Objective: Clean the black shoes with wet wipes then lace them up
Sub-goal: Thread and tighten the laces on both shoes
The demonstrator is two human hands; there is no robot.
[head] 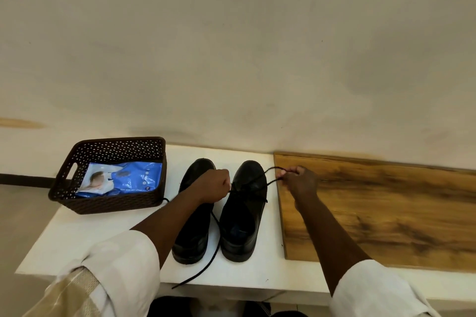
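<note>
Two black shoes stand side by side on the white table (77, 234), toes toward the wall. The left shoe (192, 237) is partly hidden by my left forearm. On the right shoe (244, 216) a black lace (262, 184) runs across the top. My left hand (215, 185) pinches the lace at the eyelets of the right shoe. My right hand (298, 181) pinches a loop of that lace and holds it out to the right of the shoe. A long loose lace end (206, 265) trails between the shoes to the table's front edge.
A dark brown perforated basket (108, 203) stands at the table's left, holding a blue and white wet wipes pack (123, 179). A wooden board (386, 213) lies on the table's right side. A plain wall rises directly behind the table.
</note>
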